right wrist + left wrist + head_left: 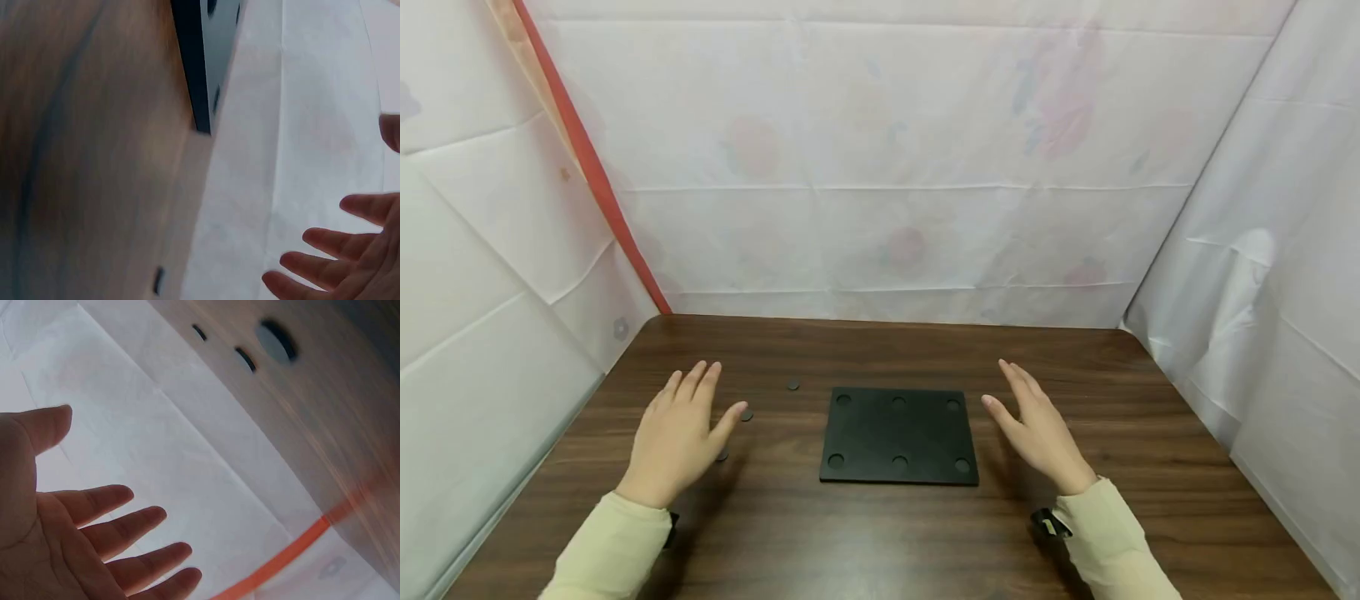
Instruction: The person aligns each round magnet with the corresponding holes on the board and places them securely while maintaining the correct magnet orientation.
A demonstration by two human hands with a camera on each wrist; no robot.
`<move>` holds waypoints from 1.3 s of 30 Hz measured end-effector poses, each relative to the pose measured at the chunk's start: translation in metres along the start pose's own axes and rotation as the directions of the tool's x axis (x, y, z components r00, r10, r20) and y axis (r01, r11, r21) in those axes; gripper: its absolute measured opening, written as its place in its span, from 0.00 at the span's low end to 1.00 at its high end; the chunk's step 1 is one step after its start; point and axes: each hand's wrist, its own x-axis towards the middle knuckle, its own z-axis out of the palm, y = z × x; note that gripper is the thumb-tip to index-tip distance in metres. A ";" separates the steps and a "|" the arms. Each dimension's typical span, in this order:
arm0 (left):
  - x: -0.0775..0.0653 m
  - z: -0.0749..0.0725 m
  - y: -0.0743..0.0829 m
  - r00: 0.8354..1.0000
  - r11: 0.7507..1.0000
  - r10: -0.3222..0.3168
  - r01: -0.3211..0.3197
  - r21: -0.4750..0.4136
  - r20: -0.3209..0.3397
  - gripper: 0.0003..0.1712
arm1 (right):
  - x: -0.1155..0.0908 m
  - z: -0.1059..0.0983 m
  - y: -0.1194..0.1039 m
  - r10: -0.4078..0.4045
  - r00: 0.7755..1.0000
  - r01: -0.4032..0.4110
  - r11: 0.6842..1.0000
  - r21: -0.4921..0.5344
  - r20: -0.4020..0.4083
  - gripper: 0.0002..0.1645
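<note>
Three discs [793, 385] lie around the board's [898, 432] nine o'clock, left hand [676, 437] beyond; right hand [1040, 435] at three; both outstretched, empty. Brown table [880, 542]; white curtain [865, 225] at twelve.

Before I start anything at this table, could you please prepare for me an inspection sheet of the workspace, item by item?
Surface: dark brown wood-grain table.
Job's things: black rectangular plate with six round recesses; three small dark round discs lie on the table to its left.
Clutter: one small dark thing near the table edge in the right wrist view, too blurred to identify.
Hands: left hand and right hand raised above the table, fingers extended, holding nothing.
Cables: nothing seen.
Surroundings: white floral-patterned fabric sheets behind the table and at both sides; red strip at the left.
</note>
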 end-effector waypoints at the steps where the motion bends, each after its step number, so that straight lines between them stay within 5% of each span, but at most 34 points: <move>1: 0.000 -0.003 -0.002 1.000 1.000 0.004 -0.004 -0.005 -0.013 0.40 | 0.001 0.002 0.000 0.011 1.000 -0.011 0.999 0.035 0.011 0.43; 5: -0.002 -0.009 -0.012 1.000 0.999 0.003 -0.004 -0.043 -0.026 0.36 | 0.005 0.010 -0.001 0.069 0.995 -0.079 0.987 0.142 0.076 0.43; 11: -0.011 -0.008 -0.023 0.991 0.994 -0.033 0.046 -0.098 0.131 0.34 | 0.009 0.022 -0.007 0.135 0.974 -0.175 0.957 0.231 0.181 0.41; 16: -0.018 -0.003 -0.029 0.980 0.993 -0.023 0.045 -0.109 0.196 0.31 | 0.012 0.028 -0.008 0.164 0.962 -0.220 0.938 0.267 0.218 0.37; 28: -0.026 0.006 -0.033 0.922 0.987 0.038 0.025 -0.158 0.385 0.24 | 0.013 0.039 -0.011 0.225 0.929 -0.306 0.914 0.266 0.294 0.39; 39: -0.028 0.013 -0.034 0.904 0.987 0.035 0.034 -0.154 0.425 0.16 | 0.017 0.045 -0.007 0.228 0.919 -0.309 0.924 0.226 0.323 0.40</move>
